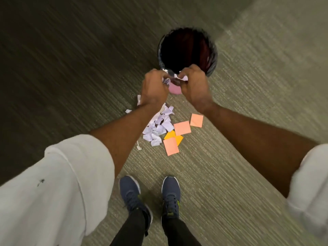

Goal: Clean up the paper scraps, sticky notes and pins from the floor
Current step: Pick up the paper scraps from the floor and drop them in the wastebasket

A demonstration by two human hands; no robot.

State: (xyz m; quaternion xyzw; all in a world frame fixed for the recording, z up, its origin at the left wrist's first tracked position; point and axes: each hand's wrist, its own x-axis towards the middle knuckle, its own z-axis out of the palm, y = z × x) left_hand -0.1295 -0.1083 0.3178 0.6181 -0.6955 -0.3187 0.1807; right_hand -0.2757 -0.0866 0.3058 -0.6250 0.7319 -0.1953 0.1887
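My left hand (154, 87) and my right hand (193, 86) are raised side by side just in front of a round dark bin (212, 50). Both grip crumpled white paper scraps (182, 78), bunched between them. A pink round shape (174, 89) shows below the hands; what it is cannot be told. A pile of torn white paper scraps (158, 127) lies on the carpet under my left forearm. Beside it lie pink sticky notes (182, 128) and an orange sticky note (170, 134). No pins can be made out.
The floor is grey-green ribbed carpet (230, 183). My two dark blue shoes (130, 192) stand below the pile. White sleeves are pushed up on both arms. The picture is blurred by motion.
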